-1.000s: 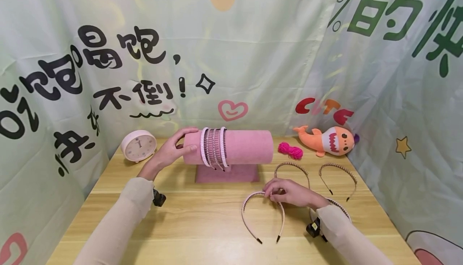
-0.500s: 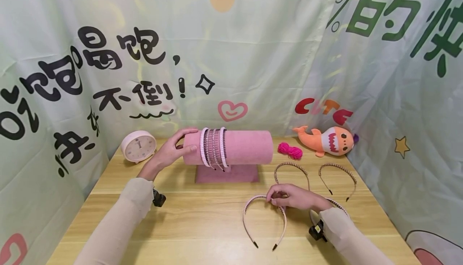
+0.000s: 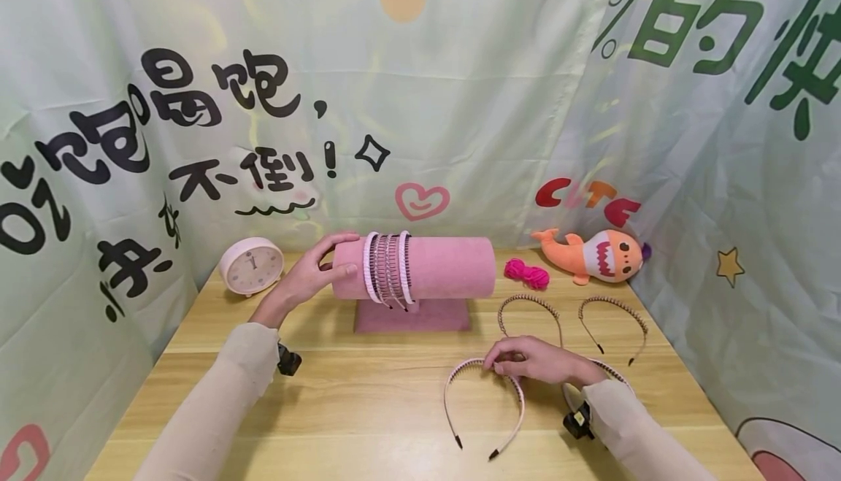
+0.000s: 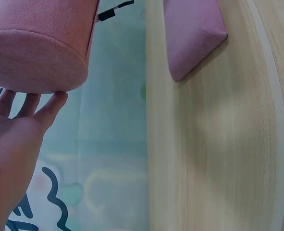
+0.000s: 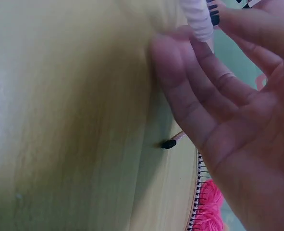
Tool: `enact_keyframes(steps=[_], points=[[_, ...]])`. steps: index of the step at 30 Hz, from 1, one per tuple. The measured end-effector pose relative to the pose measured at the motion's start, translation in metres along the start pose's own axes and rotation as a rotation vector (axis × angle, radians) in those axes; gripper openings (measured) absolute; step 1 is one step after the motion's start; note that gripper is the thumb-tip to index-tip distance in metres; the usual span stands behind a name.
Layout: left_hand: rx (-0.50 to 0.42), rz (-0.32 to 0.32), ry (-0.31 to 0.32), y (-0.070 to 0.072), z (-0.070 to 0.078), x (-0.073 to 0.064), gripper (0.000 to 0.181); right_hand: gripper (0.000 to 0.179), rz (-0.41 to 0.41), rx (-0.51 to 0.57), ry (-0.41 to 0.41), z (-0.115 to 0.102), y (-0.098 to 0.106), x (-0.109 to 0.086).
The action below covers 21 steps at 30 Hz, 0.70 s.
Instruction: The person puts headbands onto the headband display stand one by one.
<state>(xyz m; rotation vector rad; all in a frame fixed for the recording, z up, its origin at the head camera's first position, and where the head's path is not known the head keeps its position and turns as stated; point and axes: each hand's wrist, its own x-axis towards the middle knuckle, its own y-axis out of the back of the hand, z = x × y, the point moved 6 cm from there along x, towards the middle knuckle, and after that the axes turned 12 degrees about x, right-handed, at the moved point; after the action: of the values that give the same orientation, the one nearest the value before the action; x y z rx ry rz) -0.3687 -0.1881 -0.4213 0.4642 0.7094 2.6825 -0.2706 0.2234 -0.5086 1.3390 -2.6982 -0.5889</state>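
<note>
My left hand (image 3: pixel 307 274) holds the left end of a pink padded headband stand (image 3: pixel 455 268), fingers over its top and thumb on the front. In the left wrist view, fingertips touch the edge of the roll's round end (image 4: pixel 36 62). Several headbands (image 3: pixel 371 269), white ones at the outer sides and beaded ones between, sit around the roll's left half. My right hand (image 3: pixel 540 360) pinches a pale toothed headband (image 3: pixel 448 397) near the top of its arch. Its black-tipped ends point toward me. The right wrist view shows its ribbed white band (image 5: pixel 197 19) between thumb and fingers.
Beaded headbands (image 3: pixel 529 297) (image 3: pixel 617 303) lie to the right, and another headband (image 3: pixel 614 371) is partly hidden under my right forearm. Behind them are a pink yarn bundle (image 3: pixel 528 274) and an orange plush shark (image 3: pixel 585 255). A white clock (image 3: pixel 252 266) stands at the back left.
The headband in my right hand has turned slightly, its ends swinging nearer to me and a little left at one tip. The right hand shifted slightly right and down. The left hand stayed put.
</note>
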Motion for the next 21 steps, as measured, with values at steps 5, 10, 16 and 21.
enact_keyframes(steps=[5, 10, 16, 21], points=[[-0.002, -0.001, -0.003, -0.0001, -0.0013, 0.0005, 0.061, 0.019, -0.005, 0.042, 0.008, 0.0004, -0.0001, 0.0007], [-0.007, -0.002, 0.000, -0.0003, -0.0022, 0.0008, 0.061, 0.020, -0.013, 0.041, 0.009, 0.0001, -0.0003, -0.0017], [-0.009, 0.000, -0.004, -0.0003, -0.0015, 0.0009, 0.061, 0.022, -0.021, 0.069, 0.011, 0.0019, -0.0005, -0.0041], [-0.012, 0.006, -0.010, 0.0000, -0.0005, 0.0006, 0.061, 0.021, -0.029, 0.104, 0.007, 0.0047, 0.0002, -0.0051]])
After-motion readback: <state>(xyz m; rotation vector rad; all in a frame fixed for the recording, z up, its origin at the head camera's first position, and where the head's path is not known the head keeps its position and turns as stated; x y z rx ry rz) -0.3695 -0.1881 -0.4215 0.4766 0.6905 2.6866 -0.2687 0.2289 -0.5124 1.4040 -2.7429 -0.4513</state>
